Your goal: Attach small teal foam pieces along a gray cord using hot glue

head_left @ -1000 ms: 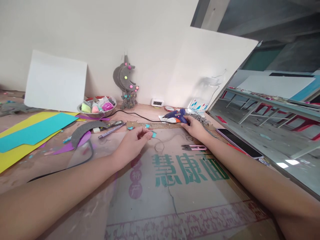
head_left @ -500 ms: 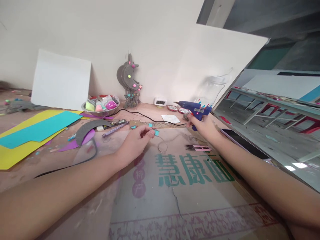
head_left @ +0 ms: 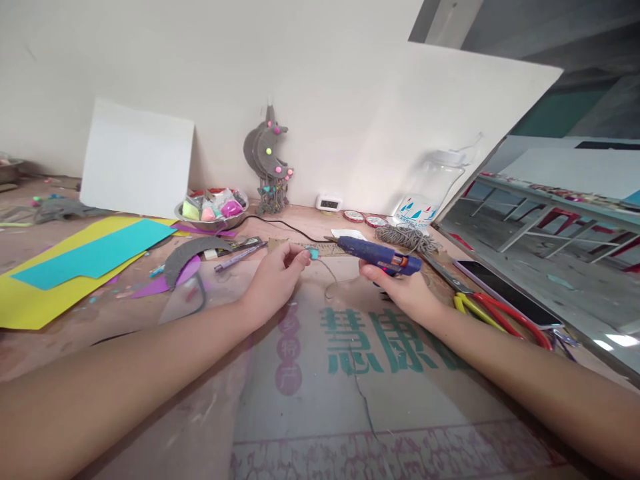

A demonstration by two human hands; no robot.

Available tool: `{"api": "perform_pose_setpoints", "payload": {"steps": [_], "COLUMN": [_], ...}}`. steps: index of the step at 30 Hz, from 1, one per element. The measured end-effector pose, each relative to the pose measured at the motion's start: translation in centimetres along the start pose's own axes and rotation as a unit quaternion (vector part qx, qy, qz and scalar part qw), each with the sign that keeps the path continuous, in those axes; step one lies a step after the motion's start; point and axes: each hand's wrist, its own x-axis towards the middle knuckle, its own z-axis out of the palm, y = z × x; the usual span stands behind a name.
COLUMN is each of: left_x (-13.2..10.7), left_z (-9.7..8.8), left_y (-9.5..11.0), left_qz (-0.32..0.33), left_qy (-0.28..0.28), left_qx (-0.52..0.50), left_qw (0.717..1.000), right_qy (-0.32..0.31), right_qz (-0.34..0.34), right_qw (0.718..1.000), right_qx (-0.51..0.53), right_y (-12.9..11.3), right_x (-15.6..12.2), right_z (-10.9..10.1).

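Observation:
My left hand (head_left: 277, 273) is closed, pinching a small turquoise piece (head_left: 313, 253) between thumb and fingertips. A thin grey string (head_left: 331, 275) trails from it in a loop over the work surface. In my right hand (head_left: 403, 290) is a blue glue gun (head_left: 367, 251), fingers wrapped round its handle. Its nozzle points left toward the turquoise piece, with a gap between them. Dark tips of small snips (head_left: 384, 295) show partly beneath my right hand. Under both hands lies a printed plastic-covered board (head_left: 320, 407).
Red-and-yellow scissors (head_left: 493, 312), a phone (head_left: 507, 293) and a ball of grey string (head_left: 405, 237) lie at right. A metal bowl of packets (head_left: 210, 224), a grey crescent (head_left: 193, 257) and coloured sheets (head_left: 90, 253) are at left. A moon ornament (head_left: 269, 157) stands behind.
My right hand has lifted the glue gun and brought it nearer and lower, closer to the left hand. The scissors and string ball have come into view. My left hand keeps its pinch.

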Motion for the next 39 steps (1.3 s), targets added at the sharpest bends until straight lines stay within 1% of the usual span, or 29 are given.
{"api": "perform_pose_setpoints", "payload": {"steps": [3,5,10,15,20,24,30,39], "left_x": [0.1,0.1,0.0,-0.1,-0.1,0.0,-0.1,-0.2], "left_z": [-0.1,-0.1,-0.2,-0.2,-0.2,-0.2,-0.2,-0.3], "left_y": [-0.1,-0.1,0.2,0.5,0.6,0.5,0.3,0.7], "left_qz": [0.013,0.017,0.007,-0.002,-0.002,-0.003,0.007,-0.007], "left_qy": [0.007,0.007,0.009,0.012,0.014,0.012,0.012,0.011], "left_qx": [0.003,0.004,0.008,0.017,0.016,0.012,0.008,0.027], "left_qw": [1.000,1.000,1.000,1.000,1.000,1.000,1.000,1.000], "right_qy": [-0.045,-0.059,-0.037,-0.021,0.001,-0.015,-0.052,-0.043], "right_qz": [-0.009,-0.007,0.032,0.020,0.032,0.036,0.004,0.045], "right_qw": [0.999,0.998,0.999,0.999,0.999,0.999,0.997,0.998], "right_qx": [0.003,0.010,-0.011,-0.034,-0.033,-0.030,-0.048,-0.019], "right_y": [-0.2,-0.1,0.4,0.5,0.8,1.0,1.5,0.8], "right_x": [-0.2,-0.2,-0.3,-0.2,-0.3,-0.3,-0.3,-0.3], "right_z": [0.0,0.0,0.1,0.2,0.5,0.6,0.4,0.7]}}
